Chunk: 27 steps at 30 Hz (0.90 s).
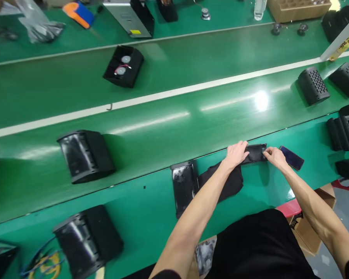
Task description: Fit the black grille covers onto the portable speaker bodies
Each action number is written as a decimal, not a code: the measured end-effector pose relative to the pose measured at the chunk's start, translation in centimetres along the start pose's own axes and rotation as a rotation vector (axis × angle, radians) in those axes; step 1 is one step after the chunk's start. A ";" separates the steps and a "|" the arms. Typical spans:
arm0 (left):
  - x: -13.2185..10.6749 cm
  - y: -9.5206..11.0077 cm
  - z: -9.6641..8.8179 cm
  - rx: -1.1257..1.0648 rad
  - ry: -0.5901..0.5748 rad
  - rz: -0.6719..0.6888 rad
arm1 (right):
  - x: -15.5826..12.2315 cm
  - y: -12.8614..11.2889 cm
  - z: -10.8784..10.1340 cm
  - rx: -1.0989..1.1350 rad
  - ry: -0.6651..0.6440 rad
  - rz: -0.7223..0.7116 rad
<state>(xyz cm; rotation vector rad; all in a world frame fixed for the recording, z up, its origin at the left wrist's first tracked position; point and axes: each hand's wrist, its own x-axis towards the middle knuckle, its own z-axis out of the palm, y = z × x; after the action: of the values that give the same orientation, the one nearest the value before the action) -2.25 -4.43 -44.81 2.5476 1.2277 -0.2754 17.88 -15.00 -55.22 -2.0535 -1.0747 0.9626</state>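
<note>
A flat black plastic panel lies at the near table's far edge, between my hands. My left hand is closed on its left end, fingers over the edge. At the right end, my right hand has thumb and finger pinched together; whatever small thing is between them is hidden. Below my left forearm lies a soft-looking black piece, partly covered by the arm. A glossy black panel-shaped housing rests left of it. Just right of my right hand is a dark phone.
Black speaker-like housings stand on the belt and the near table. Perforated black housings cluster at right. An open black box with two round parts sits across the white line. A cardboard box is below the table.
</note>
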 end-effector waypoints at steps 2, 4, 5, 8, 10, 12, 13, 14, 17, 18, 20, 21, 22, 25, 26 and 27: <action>-0.3 -0.9 0.9 0.006 0.084 -0.073 | 0.3 0.5 -0.1 -0.052 0.034 0.009; -0.6 -2.0 1.5 -0.023 0.172 -0.159 | 0.8 0.5 0.0 -0.097 0.080 -0.045; -0.7 -2.5 1.8 -0.051 0.194 -0.192 | 1.1 0.3 0.1 -0.116 0.093 -0.087; -0.5 -4.0 2.1 -0.169 0.181 -0.221 | 2.5 -0.6 0.2 -0.142 0.064 -0.198; -0.4 -4.6 2.0 -0.288 0.185 -0.207 | 3.5 -1.2 -0.1 -0.103 0.014 -0.263; -0.7 -5.0 1.4 -0.479 0.191 -0.189 | 4.1 -1.6 -0.7 0.029 -0.091 -0.296; -1.1 -5.0 1.0 -0.598 0.187 -0.189 | 4.2 -1.8 -1.1 0.128 -0.157 -0.284; -1.6 -4.9 0.5 -0.724 0.177 -0.198 | 4.1 -2.0 -1.5 0.241 -0.223 -0.250; -4.0 -4.3 -0.9 -1.095 0.134 -0.291 | 2.6 -3.0 -2.0 0.560 -0.335 -0.097; -5.0 -3.9 -1.3 -1.199 0.128 -0.328 | 1.9 -3.4 -2.1 0.639 -0.346 -0.054; -7.0 -3.1 -1.8 -1.360 0.139 -0.397 | 0.0 -4.2 -2.0 0.742 -0.364 0.003; -8.0 -2.7 -1.8 -1.417 0.158 -0.428 | -0.9 -4.5 -2.0 0.777 -0.376 0.020; -9.0 -2.4 -1.8 -1.460 0.182 -0.452 | -1.9 -4.8 -2.0 0.806 -0.391 0.032; -12.0 -1.3 -1.5 -1.538 0.264 -0.481 | -4.6 -5.5 -2.4 0.895 -0.451 0.063; -13.0 -1.0 -1.4 -1.552 0.289 -0.479 | -5.5 -5.7 -2.5 0.925 -0.475 0.079; -14.0 -0.8 -1.3 -1.564 0.311 -0.475 | -6.4 -5.9 -2.6 0.954 -0.498 0.093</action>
<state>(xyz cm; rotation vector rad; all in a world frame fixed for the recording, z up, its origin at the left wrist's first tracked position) -11.47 -13.75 -39.58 0.9499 1.2832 0.7380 15.03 -18.18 -47.16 -1.1037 -0.5370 1.6773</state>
